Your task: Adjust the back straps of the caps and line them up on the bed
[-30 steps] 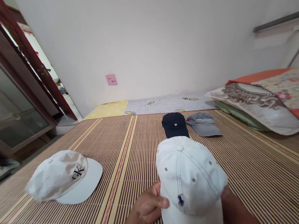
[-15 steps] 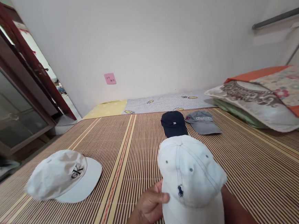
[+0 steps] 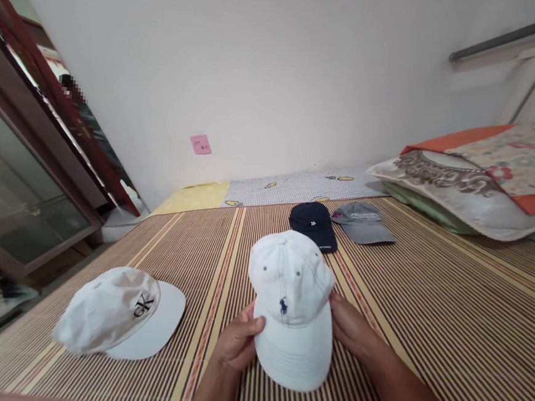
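Polo cap (image 3: pixel 292 289): between both hands, crown up, brim towards the person; contact with the mat (image 3: pixel 225 271) cannot be told.
Left hand (image 3: pixel 238 340): clamped on the cap's edge, thumb on top of the brim.
Right hand (image 3: pixel 353 324): against the cap's other side; fingertips hidden, so its grip cannot be told.
CK cap (image 3: pixel 110 312): out of hand, lying on the mat to the left.
Navy cap (image 3: pixel 310 219): also out of hand, on the mat beyond the held one.
Grey cap (image 3: pixel 365 223): lying just beside the navy one.
Progress: three caps lie down, one is in hand.
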A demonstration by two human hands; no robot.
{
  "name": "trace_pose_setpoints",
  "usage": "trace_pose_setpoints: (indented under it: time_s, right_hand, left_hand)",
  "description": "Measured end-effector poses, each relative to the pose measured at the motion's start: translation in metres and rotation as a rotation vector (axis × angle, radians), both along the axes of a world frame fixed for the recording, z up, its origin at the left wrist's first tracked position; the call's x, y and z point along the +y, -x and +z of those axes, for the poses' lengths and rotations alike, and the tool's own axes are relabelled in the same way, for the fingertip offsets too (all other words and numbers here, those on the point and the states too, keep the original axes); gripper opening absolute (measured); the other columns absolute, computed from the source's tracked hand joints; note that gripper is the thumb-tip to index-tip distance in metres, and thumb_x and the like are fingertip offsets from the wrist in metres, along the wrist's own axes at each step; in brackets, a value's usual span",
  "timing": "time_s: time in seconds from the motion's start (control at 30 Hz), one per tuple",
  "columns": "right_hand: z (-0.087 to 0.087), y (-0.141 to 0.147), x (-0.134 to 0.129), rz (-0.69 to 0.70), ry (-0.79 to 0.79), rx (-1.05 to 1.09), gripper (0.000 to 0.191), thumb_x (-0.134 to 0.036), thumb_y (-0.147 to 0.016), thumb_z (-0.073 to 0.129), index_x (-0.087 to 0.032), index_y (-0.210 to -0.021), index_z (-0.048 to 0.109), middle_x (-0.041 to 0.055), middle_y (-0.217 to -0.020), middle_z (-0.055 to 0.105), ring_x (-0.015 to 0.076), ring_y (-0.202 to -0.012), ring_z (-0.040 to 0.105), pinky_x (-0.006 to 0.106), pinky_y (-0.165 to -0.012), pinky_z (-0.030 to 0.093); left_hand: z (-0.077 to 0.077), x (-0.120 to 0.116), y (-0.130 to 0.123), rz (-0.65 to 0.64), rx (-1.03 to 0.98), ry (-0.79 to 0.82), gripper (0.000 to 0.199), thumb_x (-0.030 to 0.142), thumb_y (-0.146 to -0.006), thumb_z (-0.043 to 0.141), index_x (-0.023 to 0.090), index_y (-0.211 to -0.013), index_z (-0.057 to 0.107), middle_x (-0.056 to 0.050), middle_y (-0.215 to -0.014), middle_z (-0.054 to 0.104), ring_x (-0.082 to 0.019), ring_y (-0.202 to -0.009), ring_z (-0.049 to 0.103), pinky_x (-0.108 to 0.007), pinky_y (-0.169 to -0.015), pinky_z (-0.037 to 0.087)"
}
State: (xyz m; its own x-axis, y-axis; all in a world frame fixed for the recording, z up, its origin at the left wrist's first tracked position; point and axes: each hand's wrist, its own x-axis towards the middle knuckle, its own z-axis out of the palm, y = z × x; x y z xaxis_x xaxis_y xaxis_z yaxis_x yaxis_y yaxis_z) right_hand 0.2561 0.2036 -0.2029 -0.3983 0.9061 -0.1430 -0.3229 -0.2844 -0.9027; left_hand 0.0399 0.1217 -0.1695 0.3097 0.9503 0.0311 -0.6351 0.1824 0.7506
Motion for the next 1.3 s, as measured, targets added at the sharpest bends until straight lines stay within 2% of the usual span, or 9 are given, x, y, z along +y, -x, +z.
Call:
trace_pose_setpoints:
  time_s: [0.17,0.33,0.47,0.63,0.8,0.9,1.03,1.17,1.3]
  right_hand:
    - [-0.011,0.004,0.002,0.025,0.026,-0.072,0.040,-0.055,-0.069,0.086,-0.019,-0.080,0.074,0.0033,-0.066,0.074,0.0201,-0.059,0.066,0.032,-0.058,0.050]
    - [0.007,0.006,-0.006,0.155,0.069,0.050,0.051,-0.066,-0.077,0.078,-0.017,-0.092,0.075,0.0076,-0.079,0.077,0.0201,-0.071,0.073,0.031,-0.065,0.055]
    - [0.014,0.012,-0.012,0.174,0.086,0.147,0.045,-0.049,-0.068,0.093,-0.017,-0.096,0.075,0.0024,-0.077,0.076,0.0123,-0.065,0.068,0.021,-0.058,0.048]
    - [0.008,0.020,-0.012,0.108,0.153,0.242,0.051,-0.045,-0.060,0.099,-0.017,-0.097,0.076,-0.0028,-0.065,0.070,0.0068,-0.053,0.058,0.017,-0.050,0.040]
    - [0.005,0.023,-0.016,0.104,0.211,0.326,0.050,-0.039,-0.058,0.101,-0.018,-0.096,0.077,-0.0027,-0.071,0.071,0.0053,-0.054,0.058,0.016,-0.053,0.046]
    - [0.003,0.026,-0.022,0.130,0.244,0.356,0.046,-0.036,-0.059,0.101,-0.017,-0.093,0.078,-0.0019,-0.073,0.072,0.0050,-0.054,0.058,0.015,-0.053,0.048]
    - [0.002,0.028,-0.028,0.173,0.269,0.376,0.042,-0.032,-0.064,0.099,-0.015,-0.096,0.078,-0.0007,-0.072,0.072,0.0053,-0.054,0.059,0.015,-0.052,0.049]
    - [0.000,0.029,-0.032,0.202,0.294,0.384,0.042,-0.028,-0.068,0.098,-0.012,-0.102,0.077,0.0022,-0.076,0.075,0.0066,-0.056,0.063,0.016,-0.054,0.052]
    - [0.002,0.028,-0.032,0.196,0.291,0.402,0.047,-0.029,-0.066,0.099,-0.012,-0.103,0.077,0.0013,-0.073,0.074,0.0071,-0.054,0.063,0.017,-0.051,0.051]
  left_hand:
    - [-0.001,0.011,0.023,0.097,0.070,-0.008,0.064,0.025,-0.078,0.086,0.013,-0.137,0.064,-0.017,-0.119,0.079,-0.035,-0.123,0.069,-0.047,-0.114,0.048]
    - [-0.007,0.040,0.040,0.213,0.073,0.011,0.060,0.021,-0.081,0.083,0.015,-0.138,0.063,-0.015,-0.115,0.080,-0.031,-0.123,0.069,-0.043,-0.116,0.046]
    - [-0.008,0.058,0.044,0.228,0.042,0.016,0.041,0.021,-0.085,0.080,0.013,-0.124,0.071,-0.014,-0.113,0.081,-0.031,-0.125,0.068,-0.042,-0.119,0.043]
    - [-0.005,0.045,0.029,0.206,0.038,0.056,0.045,0.017,-0.088,0.076,0.013,-0.131,0.068,-0.015,-0.115,0.080,-0.030,-0.123,0.069,-0.042,-0.117,0.046]
    - [-0.001,0.020,0.015,0.375,-0.042,0.152,0.044,0.013,-0.091,0.071,0.014,-0.135,0.067,-0.012,-0.113,0.081,-0.024,-0.115,0.074,-0.040,-0.116,0.047]
    - [0.002,0.023,0.025,0.318,-0.117,0.089,0.040,0.019,-0.095,0.068,0.017,-0.135,0.068,-0.011,-0.120,0.079,-0.023,-0.121,0.070,-0.037,-0.122,0.040]
    - [0.001,0.043,0.050,0.196,-0.197,0.001,0.047,0.028,-0.101,0.057,0.027,-0.148,0.057,-0.006,-0.126,0.077,-0.020,-0.135,0.061,-0.037,-0.128,0.024]
    - [0.006,0.050,0.057,0.159,-0.153,0.146,0.053,0.040,-0.103,0.050,0.024,-0.153,0.050,-0.009,-0.130,0.075,-0.025,-0.139,0.057,-0.045,-0.128,0.023]
    - [0.033,0.044,0.040,0.180,-0.073,0.371,0.064,0.056,-0.101,0.046,0.015,-0.150,0.052,-0.016,-0.121,0.078,-0.034,-0.132,0.062,-0.055,-0.122,0.034]
